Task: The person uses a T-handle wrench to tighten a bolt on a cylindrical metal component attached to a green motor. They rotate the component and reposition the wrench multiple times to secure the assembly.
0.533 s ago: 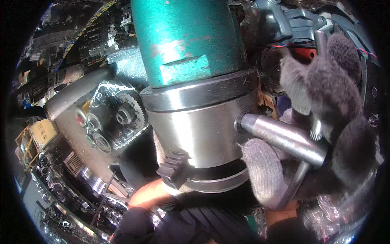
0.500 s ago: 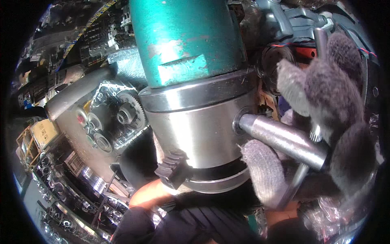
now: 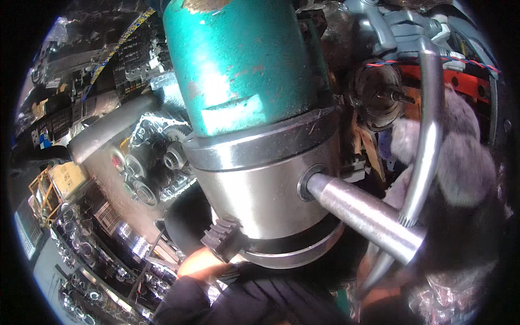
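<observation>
A chuck key [image 3: 368,214] with a thick round shank sits in the side socket of a steel lathe chuck [image 3: 260,195]. Its bent cross bar [image 3: 429,130] passes through the shank's outer end. My right hand [image 3: 466,168], in a grey knit glove, is behind and beside this bar, with blurred fingers apart on both sides of it; I cannot make out how firmly it touches. Only the wrist of my left hand [image 3: 203,264] shows, at the chuck's lower left; the chuck hides the fingers. A toothed jaw [image 3: 219,238] juts out there.
A worn green cylindrical body [image 3: 244,65] joins the chuck's top. Left of it lies an open gear housing [image 3: 157,160]. Racks of metal parts [image 3: 81,249] stand at lower left. Grey castings [image 3: 406,27] and a red beam [image 3: 466,84] are at upper right.
The key's cross bar has shifted in the shank, with a longer upper end now standing out. My right-hand fingers have moved from in front of the bar to behind it. The view has shifted slightly.
</observation>
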### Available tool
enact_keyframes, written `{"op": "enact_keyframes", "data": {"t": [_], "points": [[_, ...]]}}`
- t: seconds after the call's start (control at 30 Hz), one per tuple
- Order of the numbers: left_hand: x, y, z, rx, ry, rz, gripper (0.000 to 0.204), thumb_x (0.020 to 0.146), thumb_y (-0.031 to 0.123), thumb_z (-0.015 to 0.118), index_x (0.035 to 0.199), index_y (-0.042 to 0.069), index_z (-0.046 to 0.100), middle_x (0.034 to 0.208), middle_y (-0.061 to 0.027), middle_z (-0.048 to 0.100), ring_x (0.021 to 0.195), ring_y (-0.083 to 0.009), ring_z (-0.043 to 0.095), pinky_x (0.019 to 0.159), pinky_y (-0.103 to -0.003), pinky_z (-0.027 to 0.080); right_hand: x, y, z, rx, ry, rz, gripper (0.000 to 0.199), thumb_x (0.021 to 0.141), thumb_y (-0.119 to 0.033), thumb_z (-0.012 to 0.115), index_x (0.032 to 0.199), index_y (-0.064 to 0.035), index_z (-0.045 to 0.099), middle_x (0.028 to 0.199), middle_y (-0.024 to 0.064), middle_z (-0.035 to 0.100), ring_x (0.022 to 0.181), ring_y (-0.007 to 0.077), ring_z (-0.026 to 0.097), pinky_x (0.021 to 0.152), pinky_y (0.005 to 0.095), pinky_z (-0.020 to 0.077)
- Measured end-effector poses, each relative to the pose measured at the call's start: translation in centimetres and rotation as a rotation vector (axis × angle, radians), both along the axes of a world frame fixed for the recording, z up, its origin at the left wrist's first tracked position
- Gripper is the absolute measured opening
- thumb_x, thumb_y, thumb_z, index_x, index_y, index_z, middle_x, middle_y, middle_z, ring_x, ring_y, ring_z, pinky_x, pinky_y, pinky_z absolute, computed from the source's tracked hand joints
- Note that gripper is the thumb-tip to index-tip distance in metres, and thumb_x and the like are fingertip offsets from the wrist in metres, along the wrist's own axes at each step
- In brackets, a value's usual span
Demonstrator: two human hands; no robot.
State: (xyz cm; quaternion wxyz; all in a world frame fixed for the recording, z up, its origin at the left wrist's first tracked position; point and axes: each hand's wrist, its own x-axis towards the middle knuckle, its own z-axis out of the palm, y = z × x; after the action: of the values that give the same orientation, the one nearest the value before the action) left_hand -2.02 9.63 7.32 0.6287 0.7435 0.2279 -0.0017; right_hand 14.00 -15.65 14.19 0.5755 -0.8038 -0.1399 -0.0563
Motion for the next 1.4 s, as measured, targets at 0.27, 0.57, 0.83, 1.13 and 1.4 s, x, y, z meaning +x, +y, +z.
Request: {"op": "enact_keyframes", "data": {"t": [0.27, 0.57, 0.83, 1.13, 1.4], "points": [[0.5, -2.2, -1.7, -0.011, -0.022, -0.032, 0.103, 0.084, 0.014, 0.087, 0.165, 0.003, 0.023, 0.141, -0.0185, 0.059, 0.120, -0.0251, 0.066, 0.098, -0.039, 0.058, 1.1, 0.2, 0.5, -0.023, 0.054, 0.026, 0.088, 0.068, 0.000, 0.065, 0.154, 0.0028, 0.046, 0.146, 0.0227, 0.059, 0.133, 0.0354, 0.059, 0.114, 0.0483, 0.0480], [1.2, -3.3, -1.5, 0.015, -0.051, -0.069, 0.101, 0.087, 0.015, 0.085, 0.166, 0.004, 0.024, 0.139, -0.0184, 0.061, 0.116, -0.0248, 0.068, 0.096, -0.038, 0.059, 2.4, 2.3, 2.9, -0.034, 0.229, 0.068, 0.092, 0.062, 0.000, 0.062, 0.154, 0.0034, 0.048, 0.143, 0.0224, 0.062, 0.128, 0.0344, 0.063, 0.111, 0.0469, 0.0515], [3.3, -4.6, -1.6, 0.009, -0.082, -0.148, 0.099, 0.088, 0.016, 0.084, 0.166, 0.004, 0.024, 0.137, -0.0183, 0.062, 0.113, -0.0245, 0.069, 0.093, -0.037, 0.059, 2.6, 4.5, 6.3, 0.020, 0.413, 0.037, 0.088, 0.061, 0.003, 0.060, 0.148, 0.0041, 0.053, 0.136, 0.0211, 0.067, 0.119, 0.0316, 0.069, 0.103, 0.0425, 0.0559], [2.1, -3.8, -2.7, -0.073, -0.088, -0.263, 0.069, 0.103, 0.024, 0.069, 0.159, 0.003, 0.034, 0.142, -0.0186, 0.060, 0.121, -0.0270, 0.066, 0.098, -0.040, 0.059, 3.9, 4.2, 6.2, -0.567, -0.076, 0.218, 0.036, 0.080, -0.001, 0.071, 0.116, -0.0026, 0.073, 0.105, 0.0123, 0.076, 0.095, 0.0264, 0.076, 0.085, 0.0375, 0.0620], [-2.0, -3.6, -6.0, 0.410, -0.114, -0.304, 0.050, 0.090, 0.025, 0.079, 0.129, 0.001, 0.059, 0.117, -0.0150, 0.068, 0.110, -0.0317, 0.068, 0.089, -0.046, 0.059, 5.4, 2.8, 5.3, -0.443, -0.226, 0.339, 0.045, 0.075, 0.001, 0.080, 0.120, -0.0001, 0.072, 0.105, 0.0197, 0.077, 0.097, 0.0356, 0.076, 0.088, 0.0433, 0.0617]]}}
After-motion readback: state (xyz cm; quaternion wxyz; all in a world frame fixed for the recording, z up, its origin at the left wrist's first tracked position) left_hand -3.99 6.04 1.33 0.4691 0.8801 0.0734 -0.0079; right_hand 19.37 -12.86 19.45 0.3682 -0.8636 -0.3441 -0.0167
